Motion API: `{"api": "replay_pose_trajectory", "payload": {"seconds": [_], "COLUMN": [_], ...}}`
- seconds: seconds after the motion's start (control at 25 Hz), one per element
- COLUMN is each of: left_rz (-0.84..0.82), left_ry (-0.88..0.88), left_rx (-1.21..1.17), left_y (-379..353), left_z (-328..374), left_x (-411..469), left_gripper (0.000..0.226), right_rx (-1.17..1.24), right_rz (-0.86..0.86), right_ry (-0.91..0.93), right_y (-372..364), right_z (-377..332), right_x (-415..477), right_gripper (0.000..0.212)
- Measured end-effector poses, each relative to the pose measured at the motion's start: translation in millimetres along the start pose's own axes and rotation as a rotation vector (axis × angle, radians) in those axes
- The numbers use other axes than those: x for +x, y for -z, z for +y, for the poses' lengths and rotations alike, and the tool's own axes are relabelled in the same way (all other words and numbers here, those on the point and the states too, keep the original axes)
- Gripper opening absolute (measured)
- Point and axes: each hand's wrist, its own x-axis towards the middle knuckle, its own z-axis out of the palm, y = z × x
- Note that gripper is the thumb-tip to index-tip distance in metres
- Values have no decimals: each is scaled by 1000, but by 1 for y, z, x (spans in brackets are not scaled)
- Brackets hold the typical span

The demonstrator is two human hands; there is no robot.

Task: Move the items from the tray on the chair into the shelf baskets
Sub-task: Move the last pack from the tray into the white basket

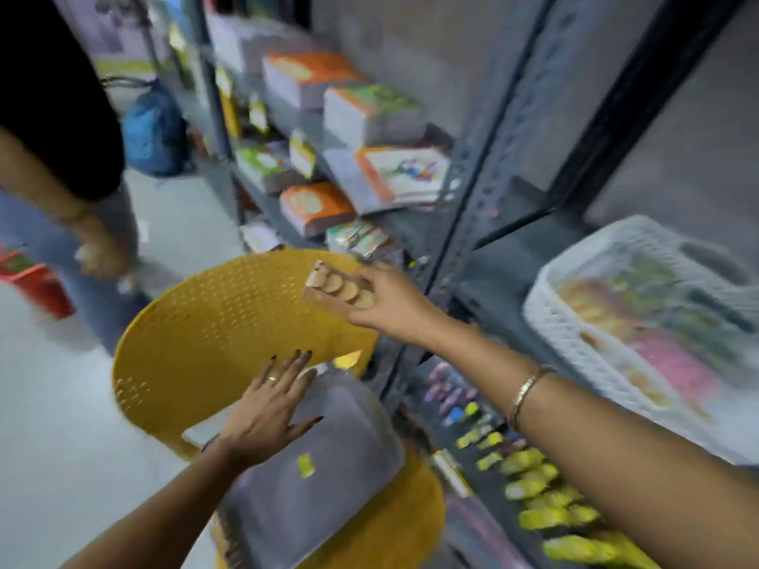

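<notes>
A grey tray [328, 466] with a small yellow sticker lies on the seat of a yellow perforated plastic chair [213, 334]. My left hand [271, 404] rests flat on the tray's far left corner, fingers spread. Above the chair back, my right hand [390, 305] grips a brown card pack of round tan discs [339, 287]. To the right, on a grey metal shelf, stands a white lattice basket [583, 322] holding blurred colourful items.
Stacks of books [369, 117] fill the grey metal rack behind the chair. Small yellow packs [542, 494] lie on a lower shelf at the right. Another person's arm [74, 207] hangs at the left, near a blue bag [154, 131] and a red box [37, 281].
</notes>
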Motion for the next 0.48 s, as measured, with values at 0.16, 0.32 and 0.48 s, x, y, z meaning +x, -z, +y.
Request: {"api": "replay_pose_trajectory", "payload": {"seconds": [0.16,0.32,0.48], "left_rz": [144,254,169], "left_ry": [-126,-298,-399], "left_rx": [-21,-50,-54], "left_y": [53,89,87], "left_z": [46,110,150], "left_x": [75,146,191], "left_gripper": [71,76,78], "right_rx": [-17,-124,-130], "right_rz": [69,196,264], "right_ry": [-111,-283,-455], "right_y": [106,188,225], "right_z": [-14,16,59], "right_x": [-32,-83,-143], "right_gripper": [42,60,60]}}
